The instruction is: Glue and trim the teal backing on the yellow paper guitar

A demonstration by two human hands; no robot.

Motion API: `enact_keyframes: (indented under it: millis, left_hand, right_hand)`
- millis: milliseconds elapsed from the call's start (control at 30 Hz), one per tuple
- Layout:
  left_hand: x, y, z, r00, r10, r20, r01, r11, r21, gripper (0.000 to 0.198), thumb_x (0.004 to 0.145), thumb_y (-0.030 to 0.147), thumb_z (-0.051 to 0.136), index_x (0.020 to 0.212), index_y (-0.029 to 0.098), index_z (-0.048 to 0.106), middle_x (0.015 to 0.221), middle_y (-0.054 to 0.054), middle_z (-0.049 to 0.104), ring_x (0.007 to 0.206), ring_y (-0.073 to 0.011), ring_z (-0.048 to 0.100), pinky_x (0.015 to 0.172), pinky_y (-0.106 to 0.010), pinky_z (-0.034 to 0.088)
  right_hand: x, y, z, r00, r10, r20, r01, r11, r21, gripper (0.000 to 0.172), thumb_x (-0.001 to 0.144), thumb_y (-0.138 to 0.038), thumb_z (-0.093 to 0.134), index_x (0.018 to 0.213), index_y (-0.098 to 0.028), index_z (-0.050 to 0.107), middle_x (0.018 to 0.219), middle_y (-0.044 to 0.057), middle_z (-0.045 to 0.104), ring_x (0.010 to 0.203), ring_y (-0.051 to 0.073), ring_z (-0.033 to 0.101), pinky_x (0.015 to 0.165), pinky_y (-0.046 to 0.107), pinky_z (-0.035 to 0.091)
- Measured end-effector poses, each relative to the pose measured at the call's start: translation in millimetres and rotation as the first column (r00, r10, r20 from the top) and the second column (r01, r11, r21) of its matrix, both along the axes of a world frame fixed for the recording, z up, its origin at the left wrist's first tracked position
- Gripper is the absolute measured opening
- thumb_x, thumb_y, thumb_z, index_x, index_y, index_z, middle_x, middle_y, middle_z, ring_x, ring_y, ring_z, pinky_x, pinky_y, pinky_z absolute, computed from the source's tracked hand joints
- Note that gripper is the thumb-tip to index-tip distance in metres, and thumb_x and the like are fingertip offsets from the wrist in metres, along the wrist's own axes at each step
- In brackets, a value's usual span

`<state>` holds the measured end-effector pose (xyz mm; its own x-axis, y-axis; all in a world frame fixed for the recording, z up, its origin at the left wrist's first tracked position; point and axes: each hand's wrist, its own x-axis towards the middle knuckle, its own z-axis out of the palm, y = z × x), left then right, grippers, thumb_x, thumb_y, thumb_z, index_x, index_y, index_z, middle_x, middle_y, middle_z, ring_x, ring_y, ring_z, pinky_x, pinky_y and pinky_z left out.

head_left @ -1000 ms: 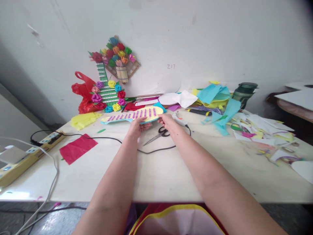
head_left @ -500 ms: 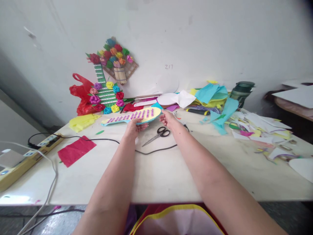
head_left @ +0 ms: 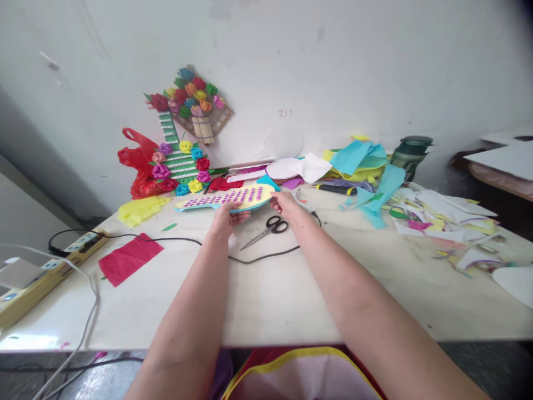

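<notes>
My left hand [head_left: 227,216] grips the near edge of a long yellow paper piece [head_left: 227,198] with rows of purple squares and a turquoise backing, holding it just above the table. My right hand [head_left: 284,203] pinches the same piece at its right end. Black scissors [head_left: 268,229] lie on the table right beneath my right hand. A black cable [head_left: 266,256] curves across the table under both wrists.
A paper-flower decoration [head_left: 183,144] and a red plastic bag [head_left: 139,169] stand against the wall. Red tissue [head_left: 130,258] and a power strip [head_left: 50,272] lie at the left. Turquoise and yellow paper scraps [head_left: 375,172] and a dark green bottle [head_left: 411,155] crowd the right.
My right hand came off the piece's right end half a second ago and now holds it again. The piece has stayed at about the same height.
</notes>
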<state>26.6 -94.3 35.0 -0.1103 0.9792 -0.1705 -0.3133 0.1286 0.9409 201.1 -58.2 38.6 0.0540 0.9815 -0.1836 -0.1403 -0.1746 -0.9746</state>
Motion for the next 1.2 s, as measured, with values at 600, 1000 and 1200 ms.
enact_keyframes:
  millis: [600, 1000, 1200]
  left_hand:
    - [-3.2, 0.1, 3.4, 1.000, 0.014, -0.003, -0.014, 1.000, 0.004, 0.022, 0.059, 0.014, 0.047, 0.079, 0.012, 0.055, 0.056, -0.011, 0.064, 0.048, -0.0184, 0.062, 0.046, -0.024, 0.049]
    - [-2.3, -1.7, 6.3, 0.999, 0.013, 0.050, -0.014, 1.000, 0.018, 0.020, 0.059, 0.014, 0.047, 0.078, 0.013, 0.055, 0.056, -0.009, 0.064, 0.049, -0.0174, 0.062, 0.047, -0.024, 0.049]
    - [-1.5, -3.1, 11.1, 0.996, 0.020, 0.088, -0.021, 1.000, 0.020, 0.021, 0.059, 0.013, 0.046, 0.078, 0.013, 0.056, 0.056, -0.009, 0.064, 0.049, -0.0168, 0.062, 0.048, -0.024, 0.050]
  right_hand:
    - [3.8, 0.9, -4.7, 0.988, 0.138, -0.075, -0.137, 0.990, 0.017, 0.035, 0.086, -0.037, 0.046, 0.059, -0.015, 0.047, 0.041, 0.000, 0.047, 0.032, 0.005, 0.035, 0.030, 0.017, 0.020]
    - [1.1, 3.6, -10.1, 0.961, 0.139, -0.238, -0.133, 0.990, 0.038, 0.036, 0.087, -0.042, 0.046, 0.062, -0.016, 0.046, 0.043, -0.002, 0.046, 0.033, 0.006, 0.036, 0.031, 0.017, 0.023]
    - [-1.4, 0.9, -8.4, 0.894, 0.221, -0.389, -0.189, 0.975, 0.119, 0.031, 0.084, -0.043, 0.052, 0.068, -0.017, 0.046, 0.046, -0.004, 0.045, 0.035, 0.005, 0.036, 0.032, 0.017, 0.025]
